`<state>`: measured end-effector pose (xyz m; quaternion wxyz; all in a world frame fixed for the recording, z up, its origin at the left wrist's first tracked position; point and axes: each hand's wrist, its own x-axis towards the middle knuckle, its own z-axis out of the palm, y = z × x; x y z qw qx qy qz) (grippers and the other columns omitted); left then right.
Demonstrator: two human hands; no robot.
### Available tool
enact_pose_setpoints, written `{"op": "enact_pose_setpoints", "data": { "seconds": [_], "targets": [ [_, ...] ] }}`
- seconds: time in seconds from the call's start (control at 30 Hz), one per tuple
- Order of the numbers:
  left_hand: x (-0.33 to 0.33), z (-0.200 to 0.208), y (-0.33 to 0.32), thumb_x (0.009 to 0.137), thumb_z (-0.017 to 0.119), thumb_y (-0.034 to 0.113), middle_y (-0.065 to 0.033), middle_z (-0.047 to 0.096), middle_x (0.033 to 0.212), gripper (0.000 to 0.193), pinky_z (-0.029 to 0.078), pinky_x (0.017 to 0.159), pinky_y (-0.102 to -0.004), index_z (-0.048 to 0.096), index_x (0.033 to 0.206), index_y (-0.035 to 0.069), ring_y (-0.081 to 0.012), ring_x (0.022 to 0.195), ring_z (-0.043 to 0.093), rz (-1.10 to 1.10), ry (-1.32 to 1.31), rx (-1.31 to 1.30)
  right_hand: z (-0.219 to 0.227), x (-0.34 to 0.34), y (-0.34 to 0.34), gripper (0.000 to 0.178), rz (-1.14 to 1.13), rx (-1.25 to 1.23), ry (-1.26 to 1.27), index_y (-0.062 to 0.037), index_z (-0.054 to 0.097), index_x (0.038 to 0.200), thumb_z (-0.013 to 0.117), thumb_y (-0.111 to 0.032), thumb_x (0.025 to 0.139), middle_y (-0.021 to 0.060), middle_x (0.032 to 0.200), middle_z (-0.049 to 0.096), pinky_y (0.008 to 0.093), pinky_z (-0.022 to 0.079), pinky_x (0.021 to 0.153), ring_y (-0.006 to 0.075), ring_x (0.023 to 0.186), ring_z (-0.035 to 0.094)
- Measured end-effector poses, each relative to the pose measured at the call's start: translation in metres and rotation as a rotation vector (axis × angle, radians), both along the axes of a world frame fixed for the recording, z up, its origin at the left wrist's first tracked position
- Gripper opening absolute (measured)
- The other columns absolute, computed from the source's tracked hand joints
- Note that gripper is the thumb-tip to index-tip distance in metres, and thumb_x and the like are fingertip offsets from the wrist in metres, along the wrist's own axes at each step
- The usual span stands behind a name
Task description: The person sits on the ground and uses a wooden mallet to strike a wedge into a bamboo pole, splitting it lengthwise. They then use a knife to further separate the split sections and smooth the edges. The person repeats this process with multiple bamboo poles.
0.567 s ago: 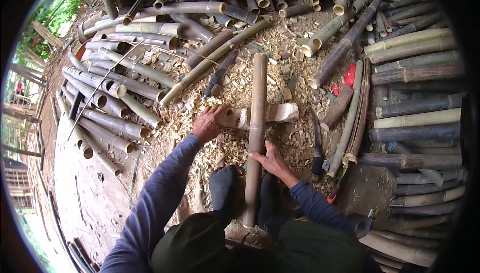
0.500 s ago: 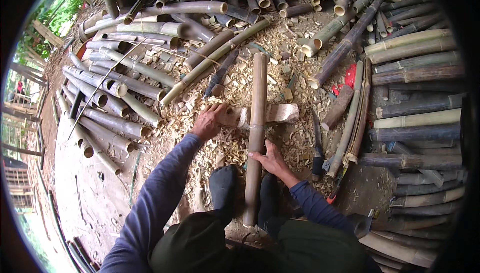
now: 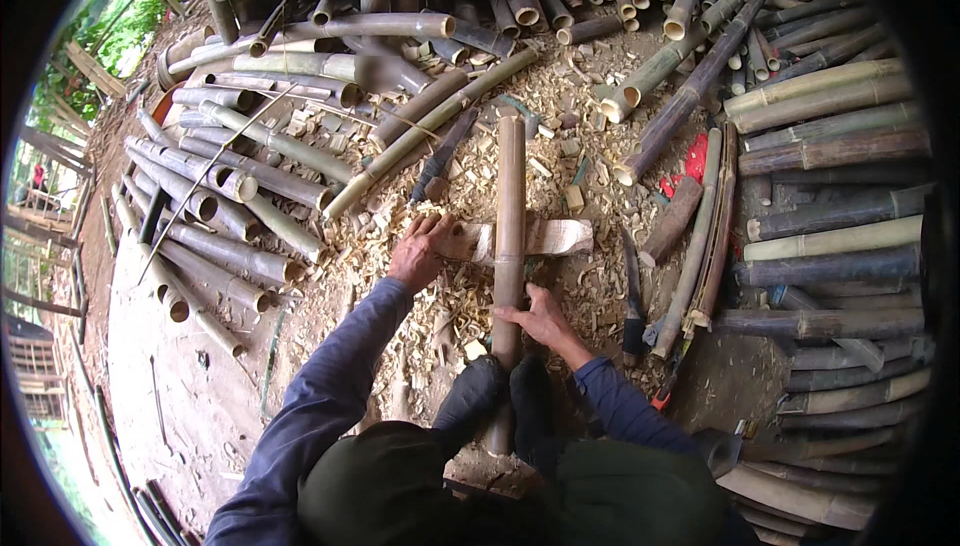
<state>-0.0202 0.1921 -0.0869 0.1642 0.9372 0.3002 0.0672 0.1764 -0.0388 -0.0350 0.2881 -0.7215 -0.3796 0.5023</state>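
A brown bamboo pole points away from me, lying across a pale, rough-hewn wooden block that runs left to right. My left hand is closed on the block's left end. Gripping the pole's right side, nearer to me than the block, is my right hand, with its thumb over the top and some fingers hidden. My dark-socked left foot and right foot press against the pole from both sides near its close end.
Wood shavings cover the ground. A long-bladed knife lies to the right, beside a short log; another dark-handled blade lies beyond my left hand. Cut bamboo is piled left, right and at the back.
My left foot has swung right, up against the pole. The pole has shifted slightly left. Both hands keep their places on the block and the pole.
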Motion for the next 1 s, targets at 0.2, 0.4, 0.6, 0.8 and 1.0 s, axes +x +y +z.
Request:
{"op": "enact_pose_setpoints", "data": {
  "seconds": [0.2,0.4,0.6,0.8,1.0],
  "targets": [
    [0.006,0.036,-0.055,0.086,0.077,0.014,-0.0232,0.054,0.143,0.07,0.045,0.114,-0.0475,0.046,0.148,0.001,-0.0371,0.132,0.053,0.382,-0.359,-0.115,-0.023,0.02,-0.029,0.082,-0.065,0.02,-0.151,0.0102,0.061,0.128,0.08,-0.055,0.083,0.0318,0.122,0.068,0.0453,0.051,0.101,0.0403,0.116,0.067],
    [-0.072,0.022,-0.071,0.085,0.077,0.021,-0.0192,0.064,0.113,0.038,0.053,0.085,-0.047,0.063,0.116,0.005,-0.0369,0.102,0.066,0.513,0.027,-0.438,0.005,0.101,-0.021,0.037,-0.366,0.055,0.019,-0.0033,0.067,0.104,0.071,-0.039,0.096,0.0098,0.086,0.074,0.0325,0.058,0.06,0.0149,0.064,0.07],
    [-0.089,0.0,-0.065,0.089,0.069,0.013,-0.011,0.068,0.098,0.019,0.057,0.067,-0.0365,0.062,0.105,0.005,-0.0199,0.076,0.064,0.614,-0.266,-0.176,-0.019,0.272,-0.051,0.09,-0.737,-0.24,-0.961,-0.0008,0.038,0.153,0.067,-0.058,0.089,0.0313,0.15,0.048,0.0503,0.042,0.113,0.044,0.14,0.047],
    [-0.01,0.117,0.007,0.101,0.062,0.024,-0.0032,0.061,0.085,0.021,0.053,0.063,-0.0358,0.061,0.112,0.006,-0.0136,0.073,0.058,0.716,-0.881,-1.224,-0.083,0.317,-0.09,0.112,-0.633,-0.161,-0.927,0.02,0.031,0.148,0.084,-0.048,0.078,0.0408,0.148,0.043,0.0437,0.041,0.114,0.0463,0.139,0.047],
    [0.069,0.133,0.043,0.106,0.046,0.029,-0.0034,0.055,0.084,0.03,0.054,0.072,-0.04,0.061,0.113,0.004,-0.0182,0.074,0.053,0.577,-1.079,-1.934,-0.03,0.28,-0.069,0.064,-0.988,-0.028,0.057,-0.0004,0.064,0.119,0.083,-0.045,0.078,0.0152,0.11,0.069,0.0431,0.055,0.077,0.0313,0.096,0.068]
  ]
}}
